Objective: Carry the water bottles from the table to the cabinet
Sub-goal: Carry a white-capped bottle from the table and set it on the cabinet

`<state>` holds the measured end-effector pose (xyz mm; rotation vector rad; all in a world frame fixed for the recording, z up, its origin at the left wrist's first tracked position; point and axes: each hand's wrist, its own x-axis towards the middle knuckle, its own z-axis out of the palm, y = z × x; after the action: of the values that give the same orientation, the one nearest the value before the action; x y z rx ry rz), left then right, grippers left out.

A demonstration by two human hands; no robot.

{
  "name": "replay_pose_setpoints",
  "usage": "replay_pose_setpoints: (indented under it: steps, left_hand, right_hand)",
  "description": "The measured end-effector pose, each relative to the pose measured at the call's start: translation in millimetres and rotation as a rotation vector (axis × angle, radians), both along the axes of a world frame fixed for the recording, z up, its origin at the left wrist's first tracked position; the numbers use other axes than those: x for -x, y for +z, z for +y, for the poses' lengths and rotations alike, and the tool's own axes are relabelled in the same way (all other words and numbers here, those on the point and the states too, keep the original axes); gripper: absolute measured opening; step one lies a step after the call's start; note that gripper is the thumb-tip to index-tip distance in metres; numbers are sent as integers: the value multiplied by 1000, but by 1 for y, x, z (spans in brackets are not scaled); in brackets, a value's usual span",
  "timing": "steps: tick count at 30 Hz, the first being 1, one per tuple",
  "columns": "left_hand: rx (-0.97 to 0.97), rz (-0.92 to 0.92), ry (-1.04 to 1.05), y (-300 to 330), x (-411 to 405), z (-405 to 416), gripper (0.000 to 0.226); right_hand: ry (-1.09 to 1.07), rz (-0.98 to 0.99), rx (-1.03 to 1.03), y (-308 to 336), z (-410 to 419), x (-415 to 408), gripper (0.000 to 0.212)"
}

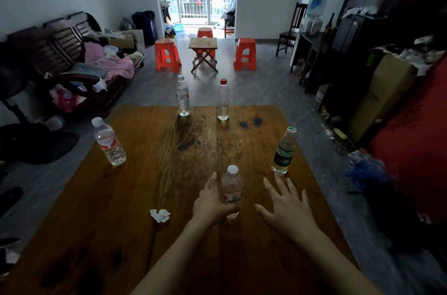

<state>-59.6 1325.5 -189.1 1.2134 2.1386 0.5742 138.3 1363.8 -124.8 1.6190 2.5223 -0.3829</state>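
Several clear water bottles stand upright on the wooden table [121,210]. My left hand [210,200] grips the nearest one, a white-capped bottle with a red label [231,189], from its left side. My right hand [287,207] hovers to the right of that bottle with fingers spread, holding nothing. A green-labelled bottle [284,152] stands just beyond my right fingertips. Another red-labelled bottle [109,141] is at the table's left edge. Two more stand at the far edge: a white-capped bottle [183,96] and a red-capped bottle [223,101].
A crumpled tissue [160,215] lies on the table left of my left wrist. A dark cabinet [321,60] stands along the right wall by a cardboard box [379,96]. A cluttered bench [72,60] is on the left; red stools [167,55] surround a folding table [203,49] ahead.
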Motion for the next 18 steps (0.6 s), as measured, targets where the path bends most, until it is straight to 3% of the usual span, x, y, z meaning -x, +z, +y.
replay_pose_setpoints:
  steps: [3, 6, 9, 18]
  left_hand:
    - [-138, -326, 120, -14, 2, 16, 123]
    - [-214, -445, 123, -25, 3, 23, 94]
    - [-248, -425, 54, -25, 4, 25, 67]
    - [-437, -315, -182, 57, 19, 28, 62]
  right_hand:
    - [-9, -12, 0, 1, 6, -2, 79]
    - [-21, -12, 4, 1, 10, -4, 79]
    - [-30, -10, 17, 2, 13, -6, 78]
    - [-90, 166, 130, 3, 11, -4, 71]
